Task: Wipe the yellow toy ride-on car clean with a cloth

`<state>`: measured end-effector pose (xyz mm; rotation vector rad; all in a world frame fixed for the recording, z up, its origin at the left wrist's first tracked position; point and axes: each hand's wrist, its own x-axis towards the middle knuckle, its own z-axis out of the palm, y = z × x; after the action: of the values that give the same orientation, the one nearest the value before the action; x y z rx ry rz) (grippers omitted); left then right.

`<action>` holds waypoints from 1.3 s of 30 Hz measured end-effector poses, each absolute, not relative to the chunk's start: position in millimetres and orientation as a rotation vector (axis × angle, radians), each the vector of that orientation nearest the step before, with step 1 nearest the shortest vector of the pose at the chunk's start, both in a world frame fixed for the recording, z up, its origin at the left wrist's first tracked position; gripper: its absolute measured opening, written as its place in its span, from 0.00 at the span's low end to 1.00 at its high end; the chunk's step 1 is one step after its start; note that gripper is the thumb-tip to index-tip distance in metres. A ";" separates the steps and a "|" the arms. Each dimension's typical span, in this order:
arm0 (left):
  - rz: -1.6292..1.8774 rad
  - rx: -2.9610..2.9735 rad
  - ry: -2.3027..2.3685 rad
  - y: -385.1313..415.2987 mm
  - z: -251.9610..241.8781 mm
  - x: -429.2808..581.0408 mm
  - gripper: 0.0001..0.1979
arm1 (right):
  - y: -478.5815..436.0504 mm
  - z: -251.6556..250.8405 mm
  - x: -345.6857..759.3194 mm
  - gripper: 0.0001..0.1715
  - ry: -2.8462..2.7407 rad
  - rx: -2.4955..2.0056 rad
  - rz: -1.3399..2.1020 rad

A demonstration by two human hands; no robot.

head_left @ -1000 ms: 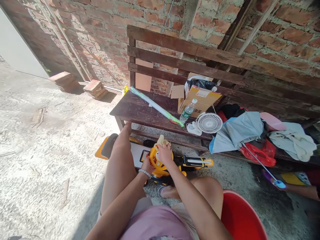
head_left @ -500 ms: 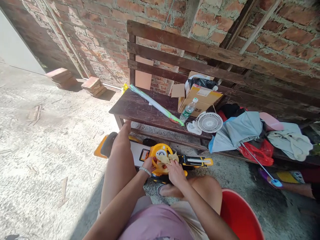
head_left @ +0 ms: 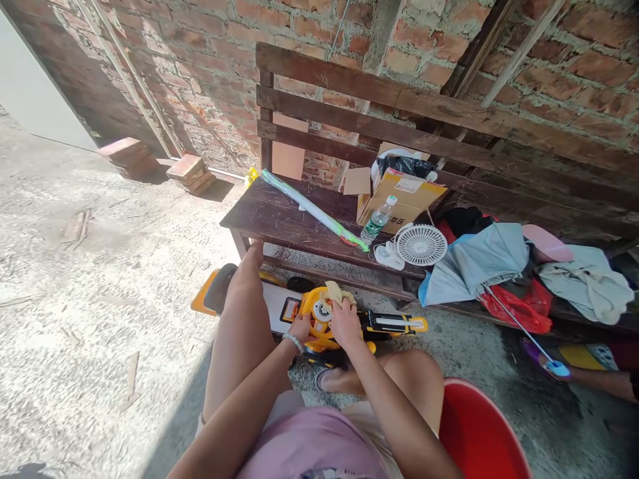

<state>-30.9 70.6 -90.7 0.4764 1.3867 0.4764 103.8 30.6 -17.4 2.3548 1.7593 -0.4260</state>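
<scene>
A yellow and black ride-on toy vehicle (head_left: 280,307) stands on the ground between my legs, its yellow steering wheel (head_left: 308,305) facing up. My left hand (head_left: 300,328), with a beaded bracelet at the wrist, is closed on the near left rim of the wheel. A pale yellow cloth (head_left: 337,293) is bunched in my right hand (head_left: 345,322), pressed against the wheel's far right side. The fingertips of my right hand are partly hidden by the cloth. To the right of the wheel extends the toy's black and yellow arm (head_left: 394,322).
Behind the toy runs a wooden bench (head_left: 249,216) bearing a cardboard box (head_left: 407,199), a water bottle (head_left: 378,219), a white fan (head_left: 422,245), a wrapped tube (head_left: 314,209) and a folded umbrella (head_left: 482,259). A red bucket (head_left: 482,426) stands by my right knee. Another person's hand (head_left: 556,368) shows at right.
My right hand has moved the cloth from the middle and near side of the steering wheel up to its far right rim. My left hand stays at the wheel's left.
</scene>
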 end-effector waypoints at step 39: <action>0.482 0.324 1.384 70.8 -80.5 -26.5 0.20 | -12.9 -17.6 92.2 0.32 1.729 2.319 -0.440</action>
<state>-26.5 70.8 -80.5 0.3245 1.3836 0.4824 92.2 -12.9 -17.6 2.3189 1.7287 -0.4398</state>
